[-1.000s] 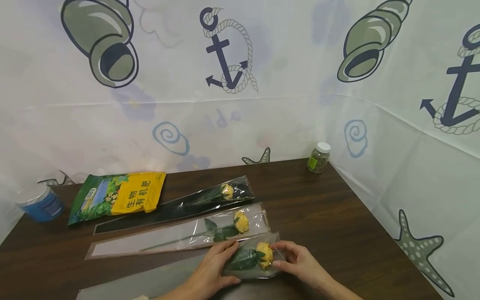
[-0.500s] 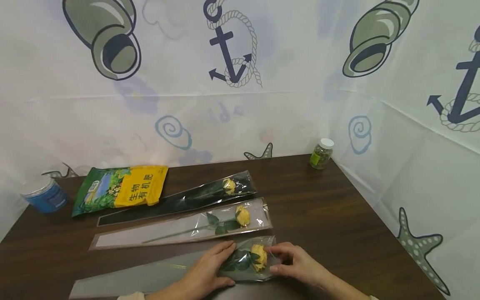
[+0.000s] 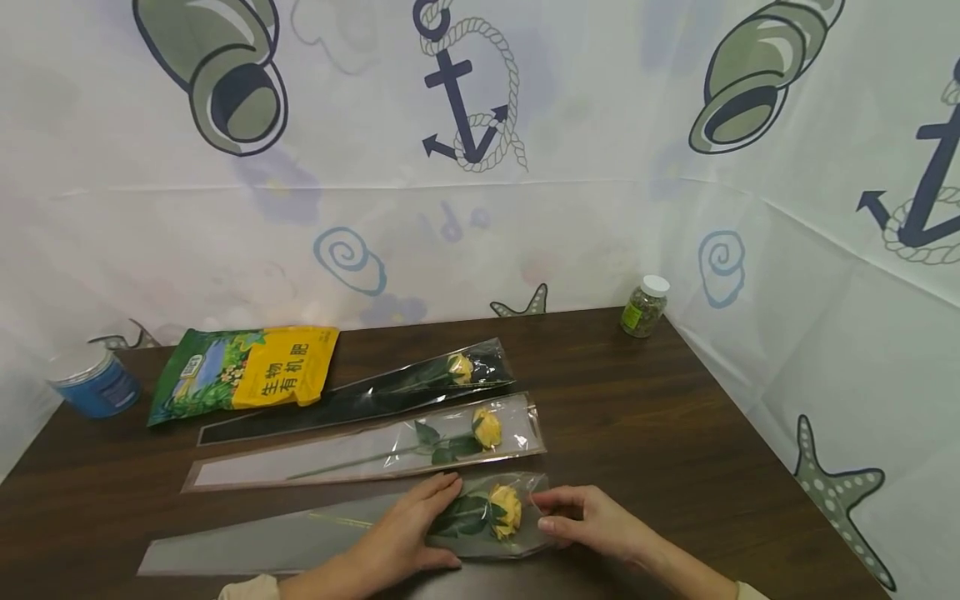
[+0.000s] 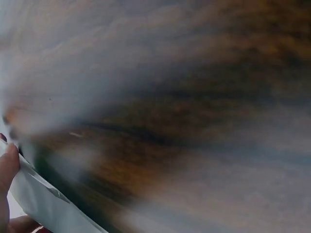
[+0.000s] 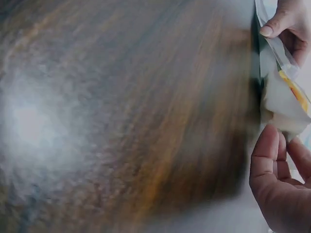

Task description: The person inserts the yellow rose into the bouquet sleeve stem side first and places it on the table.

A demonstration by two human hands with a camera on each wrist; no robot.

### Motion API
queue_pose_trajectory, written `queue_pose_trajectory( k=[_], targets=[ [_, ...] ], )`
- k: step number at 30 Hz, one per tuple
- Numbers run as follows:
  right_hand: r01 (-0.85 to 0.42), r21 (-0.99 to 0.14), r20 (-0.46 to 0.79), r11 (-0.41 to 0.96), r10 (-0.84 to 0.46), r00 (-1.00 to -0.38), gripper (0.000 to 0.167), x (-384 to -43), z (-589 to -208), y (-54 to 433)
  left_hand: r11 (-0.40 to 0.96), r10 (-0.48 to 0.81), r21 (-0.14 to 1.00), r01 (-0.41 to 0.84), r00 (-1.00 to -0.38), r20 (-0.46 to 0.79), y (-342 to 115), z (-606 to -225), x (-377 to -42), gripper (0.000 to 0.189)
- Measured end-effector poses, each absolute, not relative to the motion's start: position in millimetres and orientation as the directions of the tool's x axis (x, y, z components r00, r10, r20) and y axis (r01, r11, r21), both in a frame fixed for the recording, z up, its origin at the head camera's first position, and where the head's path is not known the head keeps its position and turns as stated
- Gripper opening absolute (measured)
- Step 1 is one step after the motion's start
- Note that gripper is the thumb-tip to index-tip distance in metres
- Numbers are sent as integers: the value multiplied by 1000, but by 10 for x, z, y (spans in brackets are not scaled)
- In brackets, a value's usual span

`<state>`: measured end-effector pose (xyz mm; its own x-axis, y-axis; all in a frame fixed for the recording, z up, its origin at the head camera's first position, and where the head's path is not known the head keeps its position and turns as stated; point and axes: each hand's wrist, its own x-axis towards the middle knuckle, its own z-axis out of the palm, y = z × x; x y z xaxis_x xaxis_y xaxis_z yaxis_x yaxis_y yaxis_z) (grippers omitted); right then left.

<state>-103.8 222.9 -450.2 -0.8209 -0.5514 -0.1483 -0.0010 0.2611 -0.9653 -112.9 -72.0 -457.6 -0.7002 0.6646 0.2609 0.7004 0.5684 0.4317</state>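
Note:
In the head view, a yellow rose with dark green leaves lies inside a long grey-backed clear flower sleeve at the front of the table. Lying across this sleeve below the bloom, my left hand holds it, with the thumb at the near edge and the fingers toward the far edge. At the sleeve's wide right end, my right hand pinches the edge between thumb and forefinger. The right wrist view shows both hands at the sleeve, the right hand nearer. In the left wrist view, only part of the sleeve shows.
Behind lie a white-backed sleeve and a black-backed sleeve, each with a yellow rose. A yellow and green fertilizer bag, a blue tub and a white-lidded jar stand farther back. Printed cloth hangs behind the table.
The grey-backed sleeve with its rose has slid a little left and away from the white-backed one. Both hands have shifted left with it. The head view has tilted slightly down.

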Motion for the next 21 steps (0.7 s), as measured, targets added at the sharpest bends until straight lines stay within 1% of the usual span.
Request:
queue_pose_trajectory(
  k=[4,10,15,17,21],
  targets=[
    [30,-964,-174,264,-541,-823,46,-1033,-4498,2253,563,680,437,702,-694,239,-752,-4575,-1146,80],
    [12,-961,-169,278,-548,-819,40,-1033,-4510,2308,556,691,428,712,-682,238,-770,-4598,-1160,80],
    [76,-959,-211,274,-507,-836,39,-1049,-4513,2345,562,686,444,698,-693,220,-779,-4596,-1166,82],
    [54,-954,-192,293,-467,-863,37,-1054,-4500,2327,568,681,445,692,-699,218,-785,-4592,-1157,82],
    [-18,-932,-113,363,-337,-935,34,-1072,-4432,2237,580,667,448,681,-712,220,-777,-4589,-1131,82]
  ],
)
